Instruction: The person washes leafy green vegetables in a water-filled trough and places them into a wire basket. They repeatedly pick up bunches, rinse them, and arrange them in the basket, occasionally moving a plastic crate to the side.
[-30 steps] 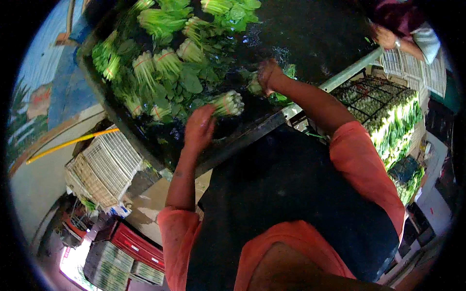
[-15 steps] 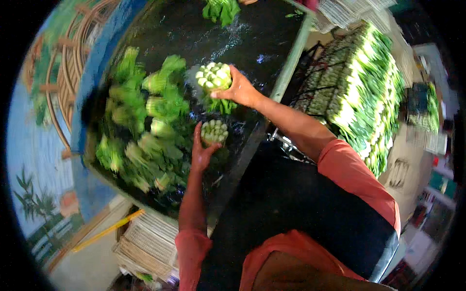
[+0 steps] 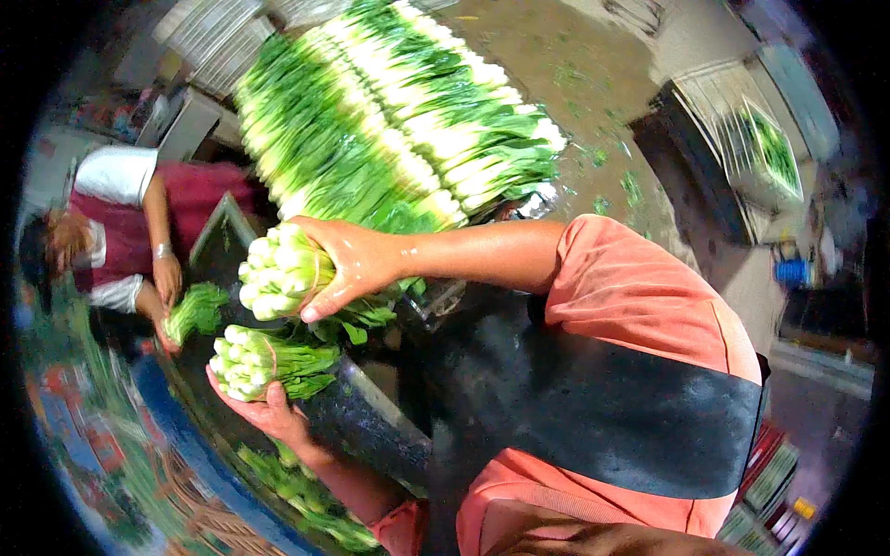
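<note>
Each of my hands grips a tied bunch of leafy greens with thick pale stalk ends and dark leaves, like bok choy. The upper bunch (image 3: 274, 275) is in my right hand (image 3: 348, 262), whose thumb and fingers wrap its side near the band. Just below it, my left hand (image 3: 269, 410) holds the other bunch (image 3: 247, 363) from underneath, a pinkish band around its stalks. Both bunches point their white ends leftward, over the edge of the washing trough (image 3: 385, 408). More greens (image 3: 311, 496) lie in the trough beneath my left forearm.
A large stack of bunched greens (image 3: 389, 120) stands beyond my right arm. Across the trough, a co-worker in a dark red apron (image 3: 120, 222) handles another bunch (image 3: 197, 310). Wire crates (image 3: 209, 32) stand at the far left; another crate (image 3: 760, 153) holding greens is at right.
My view has swung right toward the stack. Both hands have lifted their bunches from over the water to the trough's edge, and the co-worker has come into view.
</note>
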Tool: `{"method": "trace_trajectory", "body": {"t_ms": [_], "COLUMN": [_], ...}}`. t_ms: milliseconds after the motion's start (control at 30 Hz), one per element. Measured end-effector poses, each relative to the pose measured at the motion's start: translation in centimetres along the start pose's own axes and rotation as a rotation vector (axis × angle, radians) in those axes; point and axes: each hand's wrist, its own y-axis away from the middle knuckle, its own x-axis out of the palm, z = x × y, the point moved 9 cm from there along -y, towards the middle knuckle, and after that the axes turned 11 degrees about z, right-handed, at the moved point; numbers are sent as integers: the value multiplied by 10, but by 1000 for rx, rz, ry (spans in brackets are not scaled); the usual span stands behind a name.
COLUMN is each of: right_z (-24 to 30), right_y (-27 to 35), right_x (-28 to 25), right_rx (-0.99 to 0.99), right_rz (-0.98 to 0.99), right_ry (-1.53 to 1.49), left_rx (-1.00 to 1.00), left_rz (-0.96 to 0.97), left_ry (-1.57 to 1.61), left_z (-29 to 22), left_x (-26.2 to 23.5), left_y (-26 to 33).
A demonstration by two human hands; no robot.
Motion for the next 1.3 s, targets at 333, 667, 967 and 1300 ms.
{"method": "trace_trajectory", "body": {"t_ms": [333,667,967,1300], "right_z": [-33,-108,-43,-63], "right_y": [272,372,382,358], "right_x": [-202,-237,-289,-296], "right_rx": [30,520,488,535], "right_rz": [-1173,-1127,-875,-811], "right_ry": [-271,-472,938,1030], "left_rx": [34,121,-156,262], "left_rz": [905,1362,1434,1151], "left_ry": [-422,-696,-376,-705], "left_z": [-9,150,144,155], "left_x": [438,643,648,644], "left_y": [-134,-117,-113,-102]}}
